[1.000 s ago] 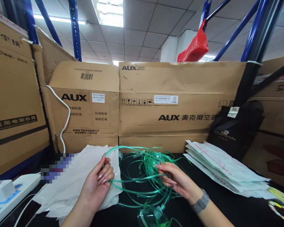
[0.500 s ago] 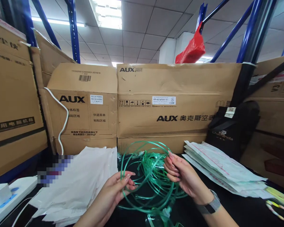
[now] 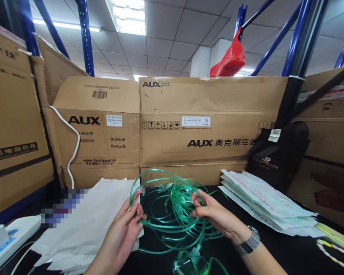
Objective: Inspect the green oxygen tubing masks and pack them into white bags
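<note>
Loops of clear green plastic tubing [image 3: 172, 228] stretch between both hands. My left hand [image 3: 129, 219] has its fingers closed around the loops at their left side. At the right side, my right hand [image 3: 213, 212] pinches the tubing between thumb and fingers; a band watch is on that wrist. Behind and under the held loops lies a tangled heap of the same tubing [image 3: 180, 198] on the black surface. A clear plastic cup-like piece with a green fitting [image 3: 190, 263] lies in front, cut off by the lower edge.
White plastic mailing bags [image 3: 83, 225] lie at left, beside a power strip [image 3: 15, 236]. Stacked pale packets [image 3: 266, 202] are at right, near a beaded bracelet [image 3: 336, 254]. Cardboard boxes [image 3: 212, 99] wall off the back. A black bag [image 3: 263, 156] stands at back right.
My left hand has moved left and slightly up, now closed more tightly on the tubing. My right hand has shifted slightly left and down. The held loops sit wider and lower in front.
</note>
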Demonstrator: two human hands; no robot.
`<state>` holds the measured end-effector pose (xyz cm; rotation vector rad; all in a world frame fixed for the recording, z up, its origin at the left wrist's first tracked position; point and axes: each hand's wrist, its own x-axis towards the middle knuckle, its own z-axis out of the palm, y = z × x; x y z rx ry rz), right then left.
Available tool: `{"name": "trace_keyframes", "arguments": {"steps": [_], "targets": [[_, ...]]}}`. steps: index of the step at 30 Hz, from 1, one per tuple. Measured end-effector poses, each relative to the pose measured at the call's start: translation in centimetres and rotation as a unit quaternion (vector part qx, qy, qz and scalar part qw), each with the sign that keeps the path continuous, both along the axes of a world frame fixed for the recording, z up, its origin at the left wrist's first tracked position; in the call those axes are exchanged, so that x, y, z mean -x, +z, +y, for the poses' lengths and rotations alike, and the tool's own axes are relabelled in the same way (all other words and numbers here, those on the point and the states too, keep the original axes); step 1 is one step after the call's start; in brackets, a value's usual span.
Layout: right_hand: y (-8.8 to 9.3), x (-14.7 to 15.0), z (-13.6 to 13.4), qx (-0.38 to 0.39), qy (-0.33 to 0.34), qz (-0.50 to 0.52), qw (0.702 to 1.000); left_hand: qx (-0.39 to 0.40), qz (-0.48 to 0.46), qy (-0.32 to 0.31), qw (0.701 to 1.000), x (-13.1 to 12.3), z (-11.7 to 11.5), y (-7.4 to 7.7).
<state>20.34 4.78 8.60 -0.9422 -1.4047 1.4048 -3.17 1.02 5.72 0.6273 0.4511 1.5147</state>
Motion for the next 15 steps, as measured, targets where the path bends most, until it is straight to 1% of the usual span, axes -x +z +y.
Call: {"name": "trace_keyframes", "arguments": {"steps": [3, 5, 11, 15], "targets": [[-0.2, 0.0, 0.1, 0.006, 0.042, -0.021, 0.999, -0.001, -0.033, 0.008, 0.999, 0.5, 0.2, 0.1], [-0.3, 0.0, 0.2, 0.007, 0.058, -0.031, 0.998, 0.000, -0.043, 0.008, 0.999, 0.6, 0.2, 0.2], [-0.4, 0.7, 0.1, 0.026, 0.052, -0.017, 0.998, 0.016, -0.033, 0.008, 0.999, 0.1, 0.1, 0.2], [-1.0, 1.1, 0.4, 0.023, 0.053, 0.004, 0.998, 0.018, -0.032, 0.010, 0.999, 0.1, 0.1, 0.1]]}}
